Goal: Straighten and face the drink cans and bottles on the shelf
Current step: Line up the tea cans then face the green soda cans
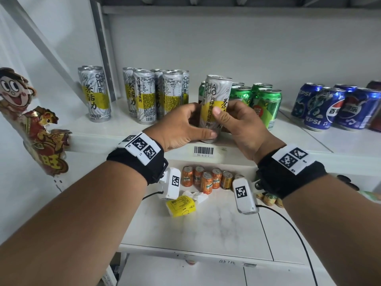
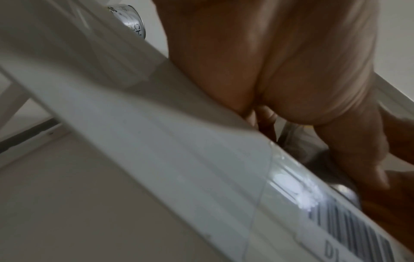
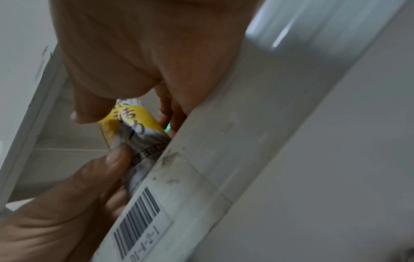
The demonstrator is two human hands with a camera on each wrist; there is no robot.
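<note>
A tall can [image 1: 214, 104] was pinched between the left hand [image 1: 181, 129] and right hand [image 1: 241, 124] at the shelf [image 1: 123, 139] edge; a slip could have toppled it off.

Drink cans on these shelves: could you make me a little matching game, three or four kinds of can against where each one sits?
Things:
1. tall white-and-yellow can
2. green cans
3. blue Pepsi cans
4. small orange cans

Places:
A. lower shelf, below the barcode label
B. far right of the upper shelf
C. held between both hands at the upper shelf's front edge
D. upper shelf, just right of the held can

Pairs: 1-C, 2-D, 3-B, 4-A. The left hand and right hand both grip can 1.
</note>
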